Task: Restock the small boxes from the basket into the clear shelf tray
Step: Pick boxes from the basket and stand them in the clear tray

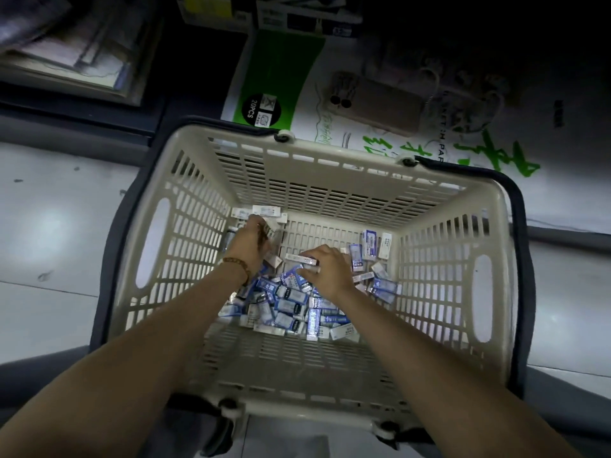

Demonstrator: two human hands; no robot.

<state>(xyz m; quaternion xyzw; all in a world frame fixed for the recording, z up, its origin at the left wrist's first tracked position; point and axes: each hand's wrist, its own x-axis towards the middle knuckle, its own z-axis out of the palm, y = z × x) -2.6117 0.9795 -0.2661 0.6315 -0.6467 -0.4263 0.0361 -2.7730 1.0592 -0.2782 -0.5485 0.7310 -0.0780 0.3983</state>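
Head view looks straight down on a floor [49,233] of pale glossy tiles with thin joints and some dark marks, lit brighter at 9 o'clock and falling into dark at 12 o'clock. On it stands a cream plastic shopping basket [330,193] with slotted lattice walls, rounded corners and dark handles [519,259] folded down around the rim. Small boxes [291,302], blue and white, rectangular and shiny, lie in a loose heap on the basket bottom, mostly toward 6 o'clock. The left hand [254,239], with a bead bracelet [236,264] at the wrist, curls around a stack of boxes [267,213] at 10 o'clock. The right hand [327,269] pinches one white box [301,259] at the centre. A green and white printed pack [281,77] lies at 12 o'clock.
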